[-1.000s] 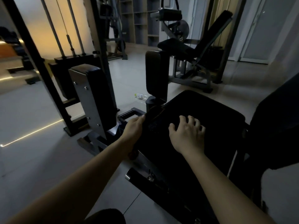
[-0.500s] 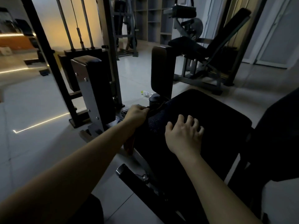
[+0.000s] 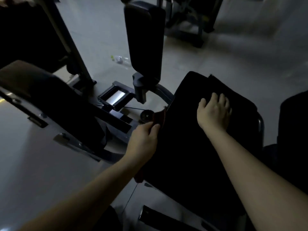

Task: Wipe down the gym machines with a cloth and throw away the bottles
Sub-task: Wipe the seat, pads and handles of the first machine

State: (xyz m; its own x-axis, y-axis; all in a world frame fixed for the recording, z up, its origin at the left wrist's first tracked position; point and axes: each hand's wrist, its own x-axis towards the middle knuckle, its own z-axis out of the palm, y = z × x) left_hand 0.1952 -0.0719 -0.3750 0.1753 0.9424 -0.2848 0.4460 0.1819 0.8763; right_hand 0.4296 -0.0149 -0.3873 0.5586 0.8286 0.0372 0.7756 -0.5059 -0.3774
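Pinching the red-trimmed edge of the dark cloth (image 3: 180, 139) between thumb and curled fingers, the left hand (image 3: 143, 139) holds it at the left rim of the machine's black seat (image 3: 190, 84). The right hand (image 3: 214, 112) lies flat on top of the cloth farther back, fingers spread and nearly straight, pressing down without gripping. A clear plastic bottle (image 3: 122, 60) lies on the tiled floor (image 3: 191, 52), well apart from both hands, just beside the upright pad (image 3: 145, 39).
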